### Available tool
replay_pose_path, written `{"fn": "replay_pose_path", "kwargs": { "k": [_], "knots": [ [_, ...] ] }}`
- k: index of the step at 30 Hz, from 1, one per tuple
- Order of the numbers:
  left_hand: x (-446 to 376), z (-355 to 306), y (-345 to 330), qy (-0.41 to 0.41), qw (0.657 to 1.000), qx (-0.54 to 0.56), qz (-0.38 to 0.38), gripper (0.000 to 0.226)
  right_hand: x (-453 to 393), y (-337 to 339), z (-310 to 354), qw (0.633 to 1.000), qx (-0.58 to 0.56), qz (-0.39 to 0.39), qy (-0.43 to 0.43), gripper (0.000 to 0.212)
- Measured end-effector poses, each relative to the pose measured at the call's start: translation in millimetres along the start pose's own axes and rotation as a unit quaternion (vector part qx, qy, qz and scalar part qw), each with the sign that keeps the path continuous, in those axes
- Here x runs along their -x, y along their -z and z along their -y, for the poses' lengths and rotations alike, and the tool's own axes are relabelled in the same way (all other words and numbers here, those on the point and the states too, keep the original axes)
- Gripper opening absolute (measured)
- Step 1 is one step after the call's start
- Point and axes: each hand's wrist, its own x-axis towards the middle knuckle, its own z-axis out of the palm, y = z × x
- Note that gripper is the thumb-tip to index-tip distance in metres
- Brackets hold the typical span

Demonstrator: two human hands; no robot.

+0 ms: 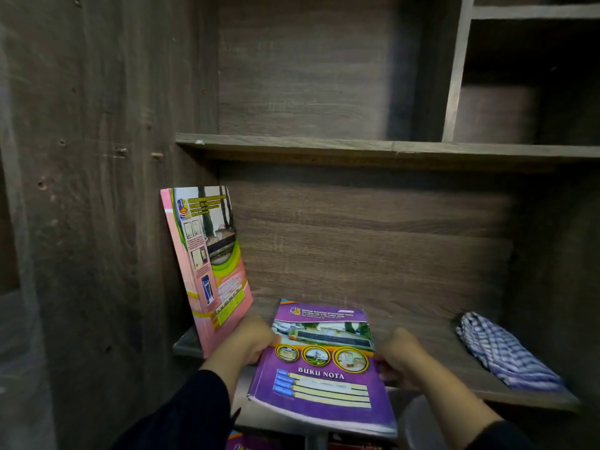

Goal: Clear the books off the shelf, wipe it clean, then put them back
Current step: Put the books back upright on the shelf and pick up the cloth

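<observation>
A purple book [324, 375] titled "BUKU NOTA" lies flat, half over the front edge of the wooden shelf [428, 326], on top of other thin books. My left hand [250, 339] grips its left edge and my right hand [401, 355] grips its right edge. A pink book [211, 264] stands upright, leaning against the shelf's left wall, just beside my left hand. A blue-and-white checked cloth [500, 352] lies bunched on the right part of the shelf.
An upper shelf board [389, 147] runs across above, with smaller compartments [526, 76] at the top right. The wardrobe side panel [97, 190] stands at the left. More books [253, 443] show below the shelf at the bottom edge.
</observation>
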Motion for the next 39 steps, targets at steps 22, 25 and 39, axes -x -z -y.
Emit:
{"fn": "replay_pose_path", "kwargs": {
  "k": [22,25,39],
  "knots": [
    [42,-28,70,-0.237,0.873,-0.011,-0.426,0.025,16,-14,12,0.998,-0.01,0.051,0.034,0.025],
    [36,-16,62,-0.216,0.87,-0.032,-0.442,0.024,11,-14,12,0.997,0.007,0.058,0.04,0.022],
    [26,-12,80,-0.114,0.865,-0.333,-0.357,0.025,10,-15,11,0.996,0.044,0.047,0.063,0.019]
  ]
}}
